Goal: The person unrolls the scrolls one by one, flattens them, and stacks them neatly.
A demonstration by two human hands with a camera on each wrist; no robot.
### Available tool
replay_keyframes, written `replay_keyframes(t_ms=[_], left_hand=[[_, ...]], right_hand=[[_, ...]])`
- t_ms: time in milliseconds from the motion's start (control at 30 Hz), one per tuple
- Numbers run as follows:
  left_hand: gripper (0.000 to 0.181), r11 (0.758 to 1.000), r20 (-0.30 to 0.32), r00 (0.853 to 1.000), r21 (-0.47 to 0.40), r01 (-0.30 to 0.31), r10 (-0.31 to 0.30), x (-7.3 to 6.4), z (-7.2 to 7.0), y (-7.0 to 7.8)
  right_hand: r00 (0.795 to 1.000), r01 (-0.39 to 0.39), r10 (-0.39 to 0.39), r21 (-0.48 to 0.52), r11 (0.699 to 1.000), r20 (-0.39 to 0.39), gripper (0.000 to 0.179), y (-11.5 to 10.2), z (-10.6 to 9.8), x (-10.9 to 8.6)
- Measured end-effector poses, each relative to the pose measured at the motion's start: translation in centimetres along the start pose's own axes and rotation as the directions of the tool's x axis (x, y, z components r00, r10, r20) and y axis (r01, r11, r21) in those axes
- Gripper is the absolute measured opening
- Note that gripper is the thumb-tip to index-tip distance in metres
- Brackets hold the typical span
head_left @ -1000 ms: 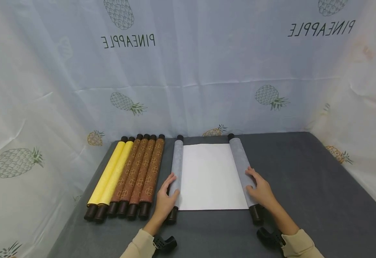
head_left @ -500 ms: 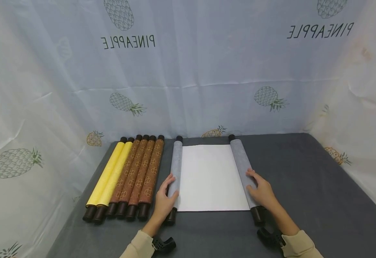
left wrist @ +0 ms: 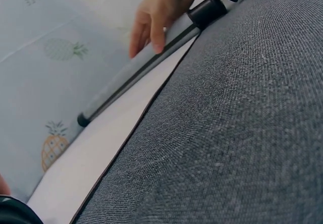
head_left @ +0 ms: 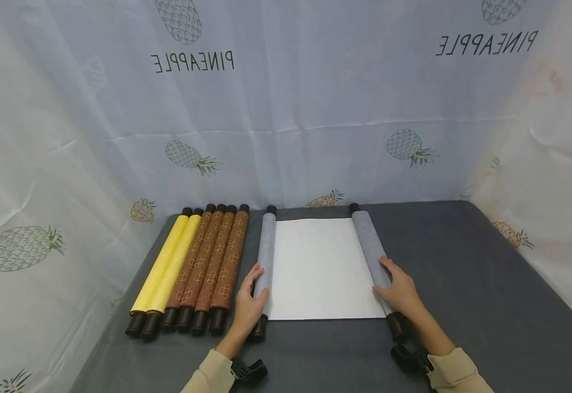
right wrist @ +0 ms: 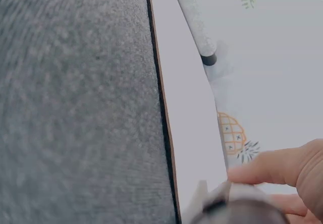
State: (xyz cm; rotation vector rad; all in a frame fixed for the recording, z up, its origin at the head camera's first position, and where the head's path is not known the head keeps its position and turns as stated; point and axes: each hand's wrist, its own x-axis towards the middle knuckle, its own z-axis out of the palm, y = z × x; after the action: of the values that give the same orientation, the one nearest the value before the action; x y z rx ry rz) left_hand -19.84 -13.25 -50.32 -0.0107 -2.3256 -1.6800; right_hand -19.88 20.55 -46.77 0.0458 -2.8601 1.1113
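A scroll with grey-blue backing lies partly unrolled on the dark table, its white paper [head_left: 322,267] facing up between two rolls with black end knobs. My left hand [head_left: 248,305] is on the near half of the left roll [head_left: 267,240], thumb on the paper side and fingers over the top. On the right roll [head_left: 368,234], my right hand [head_left: 400,289] holds the near half between thumb and fingers. The left wrist view shows that right hand [left wrist: 156,17] with its fingers bent over the roll. In the right wrist view, a thumb [right wrist: 272,168] touches the roll, which is blurred.
Left of the left hand, two yellow scrolls [head_left: 168,265] and several brown patterned scrolls [head_left: 212,259] lie rolled side by side. Behind the dark cloth-covered table [head_left: 472,284] hangs a pineapple-print curtain [head_left: 305,109], with more curtain on both sides.
The right roll has turned and shifted a little to the right under the right hand, and the white paper shows slightly wider. The left hand stays on its roll, nearly still.
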Motion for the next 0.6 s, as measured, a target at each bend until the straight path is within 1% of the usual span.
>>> replay_keyframes(t_ms=[67,233,300,500,600], left_hand=[[0.046,1.0,0.001,1.0,0.013,-0.002,0.002,0.0,0.0,0.1],[0.046,0.999,0.001,1.0,0.034,-0.026,0.026,-0.1,-0.2,0.2],[0.045,0.999,0.001,1.0,0.038,-0.03,0.03,-0.1,-0.2,0.2],[0.046,1.0,0.019,1.0,0.018,-0.019,0.019,0.0,-0.3,0.0],[0.047,0.999,0.026,0.999,0.034,-0.023,0.022,0.0,-0.3,-0.1]], right_hand=[[1.0,-0.02,0.02,0.004,1.0,-0.001,0.07,0.2,-0.2,0.0],[0.993,-0.116,0.115,0.013,0.993,0.019,0.07,0.9,-0.7,0.2],[0.99,-0.14,0.14,0.017,0.99,0.024,0.068,1.1,-0.9,0.4],[0.982,-0.188,0.188,0.039,0.981,0.017,0.068,1.2,-1.2,0.7],[0.979,-0.203,0.203,0.049,0.978,0.013,0.068,1.2,-1.3,0.7]])
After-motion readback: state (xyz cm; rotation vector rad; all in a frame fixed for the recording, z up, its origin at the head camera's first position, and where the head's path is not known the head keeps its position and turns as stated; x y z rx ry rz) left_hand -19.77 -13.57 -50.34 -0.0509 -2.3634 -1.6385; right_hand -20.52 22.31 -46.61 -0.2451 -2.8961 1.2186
